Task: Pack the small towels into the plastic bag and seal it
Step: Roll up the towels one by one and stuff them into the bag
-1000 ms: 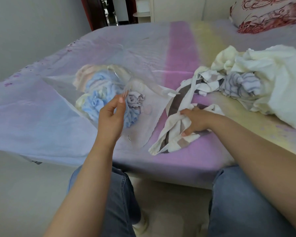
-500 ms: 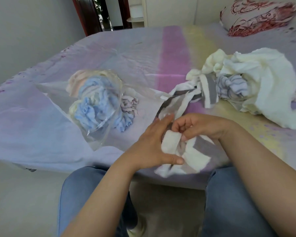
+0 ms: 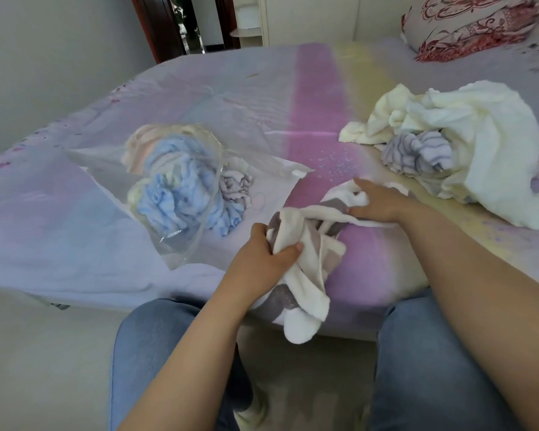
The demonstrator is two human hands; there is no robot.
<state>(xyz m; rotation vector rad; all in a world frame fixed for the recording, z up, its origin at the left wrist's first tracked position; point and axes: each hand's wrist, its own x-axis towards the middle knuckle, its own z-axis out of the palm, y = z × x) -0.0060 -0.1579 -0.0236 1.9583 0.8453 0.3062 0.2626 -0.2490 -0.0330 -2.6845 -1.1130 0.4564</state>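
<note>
The striped towel (image 3: 305, 241) is bunched in both hands, left (image 3: 263, 255) and right (image 3: 375, 202), at the bed's (image 3: 318, 98) near edge (bag (image 3: 181, 194) lying unheld alongside), so its dangling end could be snagged outside the mouth.

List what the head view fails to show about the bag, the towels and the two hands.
- Plastic bag: clear film and glare hide where its mouth and seal run.
- Towels in the bag: bunched together, so their number is unclear.
- Towel pile: the big cream cloth covers what lies beneath.
- Striped towel: crumpled, its full shape is hidden.
- Left hand and right hand: towel folds cover parts of the fingers in each grip.
</note>
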